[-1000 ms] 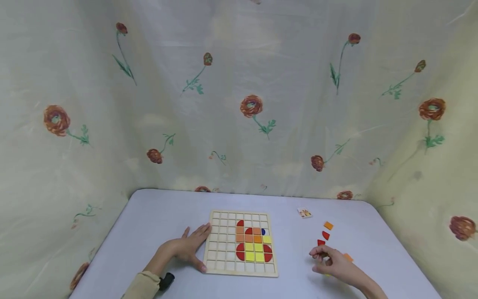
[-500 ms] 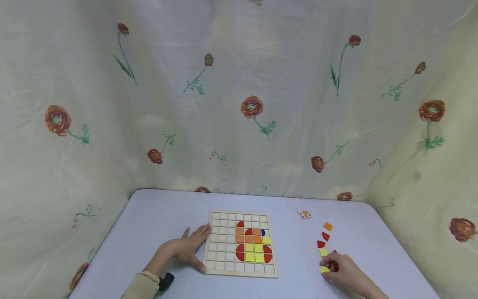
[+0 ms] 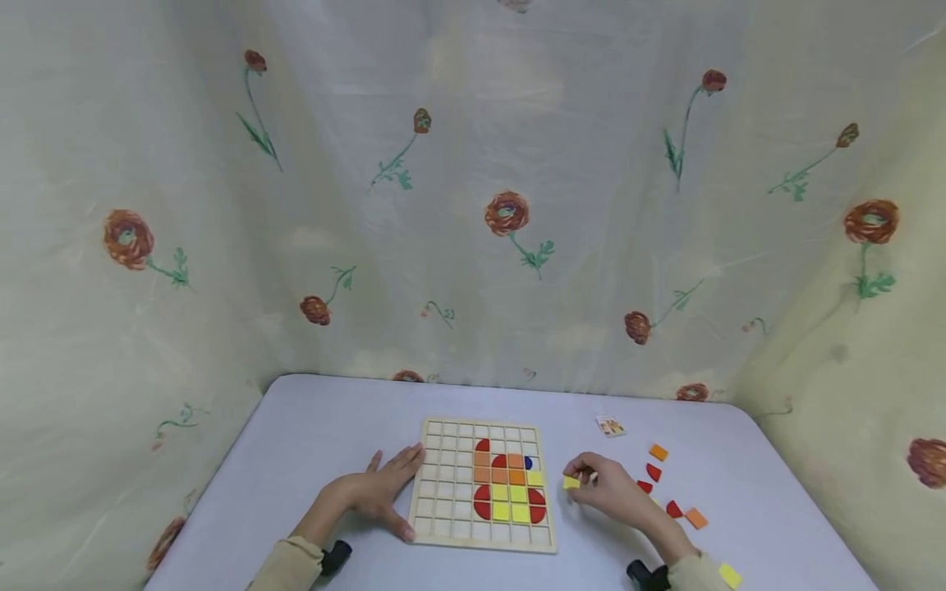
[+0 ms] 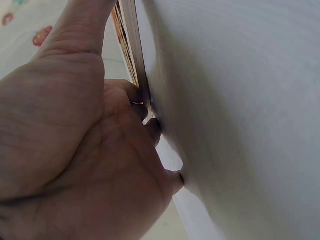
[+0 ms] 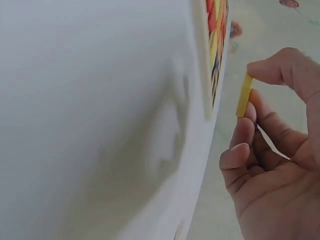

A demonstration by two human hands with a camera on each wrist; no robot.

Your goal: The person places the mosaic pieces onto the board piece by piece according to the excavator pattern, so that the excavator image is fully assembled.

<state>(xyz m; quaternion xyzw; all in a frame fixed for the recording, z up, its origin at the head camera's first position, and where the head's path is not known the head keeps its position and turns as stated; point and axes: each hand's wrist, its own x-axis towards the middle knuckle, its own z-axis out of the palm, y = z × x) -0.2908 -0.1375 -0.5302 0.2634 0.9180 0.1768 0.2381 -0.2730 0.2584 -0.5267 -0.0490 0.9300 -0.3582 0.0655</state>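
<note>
A wooden grid board (image 3: 443,509) lies mid-table, with red, orange, yellow and blue tiles set in its right-hand cells. My left hand (image 3: 377,491) rests against the board's left edge with fingers spread; in the left wrist view the palm (image 4: 90,145) shows and the fingertips touch the board's side. Between thumb and fingers my right hand (image 3: 609,492) pinches a yellow tile (image 3: 571,483), held above the table just right of the board. The right wrist view shows this yellow tile (image 5: 244,95) edge-on.
Loose tiles lie at the right: an orange square (image 3: 658,452), red quarter-round pieces (image 3: 654,473), another orange square (image 3: 696,518) and a yellow one (image 3: 729,575). A small picture card (image 3: 610,426) lies behind them. A floral curtain (image 3: 458,205) surrounds the table.
My right hand has taken a yellow tile from the loose pieces and moved left with it towards the board. My left hand stays at the board's edge. The head view has shifted slightly.
</note>
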